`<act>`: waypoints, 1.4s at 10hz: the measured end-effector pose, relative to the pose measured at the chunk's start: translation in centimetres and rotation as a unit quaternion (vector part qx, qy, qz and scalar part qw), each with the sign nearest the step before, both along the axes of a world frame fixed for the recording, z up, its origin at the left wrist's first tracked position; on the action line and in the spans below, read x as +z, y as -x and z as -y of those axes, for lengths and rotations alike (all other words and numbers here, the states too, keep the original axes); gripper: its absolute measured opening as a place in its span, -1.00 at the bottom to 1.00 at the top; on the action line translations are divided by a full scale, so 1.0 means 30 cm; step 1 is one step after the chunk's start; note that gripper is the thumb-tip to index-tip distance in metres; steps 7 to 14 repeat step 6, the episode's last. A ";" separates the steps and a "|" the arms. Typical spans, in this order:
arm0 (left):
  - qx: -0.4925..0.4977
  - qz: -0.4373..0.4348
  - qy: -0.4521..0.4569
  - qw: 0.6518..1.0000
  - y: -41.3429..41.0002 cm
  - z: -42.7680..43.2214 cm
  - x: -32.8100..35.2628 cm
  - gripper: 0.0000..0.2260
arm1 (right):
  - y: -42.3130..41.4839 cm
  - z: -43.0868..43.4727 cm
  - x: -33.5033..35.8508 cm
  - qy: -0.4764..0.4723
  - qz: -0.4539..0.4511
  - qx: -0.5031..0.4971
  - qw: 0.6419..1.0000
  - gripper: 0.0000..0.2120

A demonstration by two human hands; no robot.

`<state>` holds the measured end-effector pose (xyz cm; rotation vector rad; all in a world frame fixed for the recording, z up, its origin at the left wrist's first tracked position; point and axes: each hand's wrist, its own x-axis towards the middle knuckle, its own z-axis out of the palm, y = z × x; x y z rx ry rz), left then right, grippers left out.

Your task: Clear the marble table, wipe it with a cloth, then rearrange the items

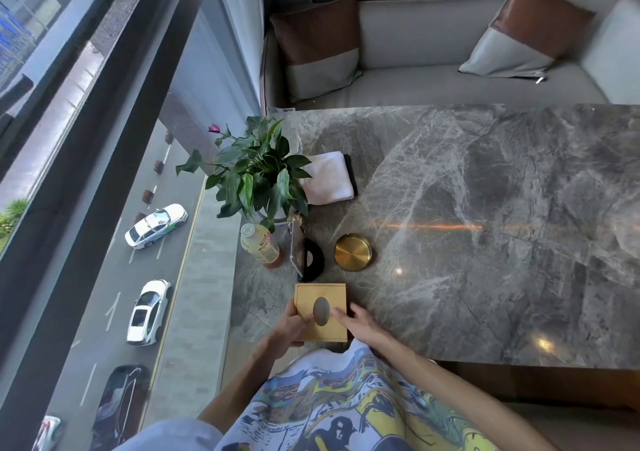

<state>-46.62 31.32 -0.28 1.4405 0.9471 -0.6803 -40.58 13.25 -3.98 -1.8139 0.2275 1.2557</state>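
A square wooden tissue box [320, 296] with an oval opening sits at the near left edge of the grey marble table [485, 208]. My left hand [285, 327] grips its left side and my right hand [360, 322] holds its right side, thumbs on the lid. Beyond it stand a black-based clear sign holder [306, 256], a round brass dish [352, 253] and a juice bottle [259, 244]. Further back is a potted green plant [256, 177] with a purple bud, and a folded white cloth [329, 182] lies beside it on a dark mat.
A large window [86, 173] runs along the left, right beside the table's left edge. A light sofa [433, 52] with two brown-and-grey cushions stands behind the far edge. The right part of the marble top shows only light reflections.
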 end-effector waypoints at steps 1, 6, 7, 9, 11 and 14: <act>0.003 0.004 0.000 1.000 0.002 -0.004 -0.001 -0.49 | 0.001 -0.007 0.036 0.001 -0.001 -0.003 1.000 0.03; -0.178 0.146 -0.442 0.867 0.041 0.120 0.098 -0.67 | -0.065 0.182 0.151 0.027 0.169 0.044 0.984 -0.41; -0.178 0.146 -0.442 0.867 0.041 0.120 0.098 -0.67 | -0.065 0.182 0.151 0.027 0.169 0.044 0.984 -0.41; -0.178 0.146 -0.442 0.867 0.041 0.120 0.098 -0.67 | -0.065 0.182 0.151 0.027 0.169 0.044 0.984 -0.41; -0.178 0.146 -0.442 0.867 0.041 0.120 0.098 -0.67 | -0.065 0.182 0.151 0.027 0.169 0.044 0.984 -0.41; -0.178 0.146 -0.442 0.867 0.041 0.120 0.098 -0.67 | -0.065 0.182 0.151 0.027 0.169 0.044 0.984 -0.41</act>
